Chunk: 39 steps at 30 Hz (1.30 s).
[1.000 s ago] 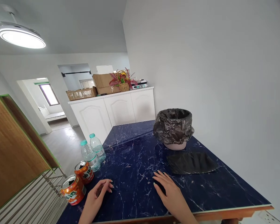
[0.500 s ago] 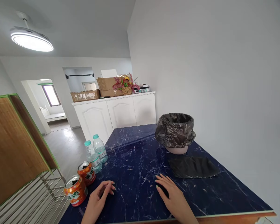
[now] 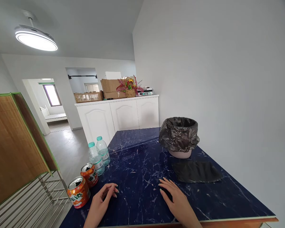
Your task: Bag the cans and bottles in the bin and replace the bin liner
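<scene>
My left hand (image 3: 101, 202) rests on the dark blue marbled tabletop (image 3: 135, 193) near its front edge. Its fingers curl loosely with a gap to the thumb, and nothing is held. Right of it my right hand (image 3: 177, 201) lies palm down, open, fingers spread on the table. Two orange soda cans stand close to my left hand: a front can (image 3: 78, 193) and a back can (image 3: 90, 175), both with opened tops. Behind them are two clear plastic bottles (image 3: 96, 160) with teal caps. Beyond my right hand lies a flat folded black plastic bag (image 3: 197, 172).
A small bin (image 3: 180, 154) lined with a black garbage bag (image 3: 179, 136) stands at the table's right, by the wall. To the left are a metal rack (image 3: 38, 196) and a bamboo mat (image 3: 16, 142). Cardboard boxes (image 3: 89, 96) and a flower basket (image 3: 130, 92) sit on a white cabinet (image 3: 123, 114).
The camera view has shifted very slightly, so the cans and bottles appear a little further right. Both hands keep the same place and pose on the table.
</scene>
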Motion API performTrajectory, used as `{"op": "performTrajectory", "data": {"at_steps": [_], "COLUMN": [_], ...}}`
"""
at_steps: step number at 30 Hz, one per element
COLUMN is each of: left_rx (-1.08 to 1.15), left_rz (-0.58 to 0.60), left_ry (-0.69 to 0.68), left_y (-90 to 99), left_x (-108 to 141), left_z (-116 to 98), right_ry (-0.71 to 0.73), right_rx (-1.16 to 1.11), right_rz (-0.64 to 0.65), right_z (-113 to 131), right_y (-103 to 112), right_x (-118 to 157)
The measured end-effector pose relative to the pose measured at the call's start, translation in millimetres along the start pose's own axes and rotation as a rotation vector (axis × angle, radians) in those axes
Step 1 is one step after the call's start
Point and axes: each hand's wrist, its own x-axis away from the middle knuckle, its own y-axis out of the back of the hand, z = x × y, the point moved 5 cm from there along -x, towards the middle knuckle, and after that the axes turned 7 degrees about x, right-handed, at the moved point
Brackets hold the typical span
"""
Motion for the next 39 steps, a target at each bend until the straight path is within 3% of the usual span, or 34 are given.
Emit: {"op": "performTrajectory", "data": {"at_steps": [6, 20, 33, 37, 39], "left_rx": [-0.002, 0.03, 0.048, 0.046, 0.051], "left_rz": [0.02, 0.004, 0.01, 0.022, 0.026], "left_ry": [0.003, 0.005, -0.02, -0.02, -0.024], "left_y": [0.3, 0.5, 2.2, 1.9, 1.5], "left_x": [0, 6, 7, 8, 9], "left_z": [3, -6, -1, 1, 2], "right_ry": [-0.026, 0.024, -0.017, 0.037, 0.119], "right_rx": [0.004, 0.028, 0.029, 0.047, 0.052], "right_rz": [0.032, -0.034, 0.008, 0.024, -0.004], "right_z": [1, 1, 1, 1, 5], "right_y": [0, -2, -4, -3, 8], "right_x": [0, 2, 3, 0, -11]}}
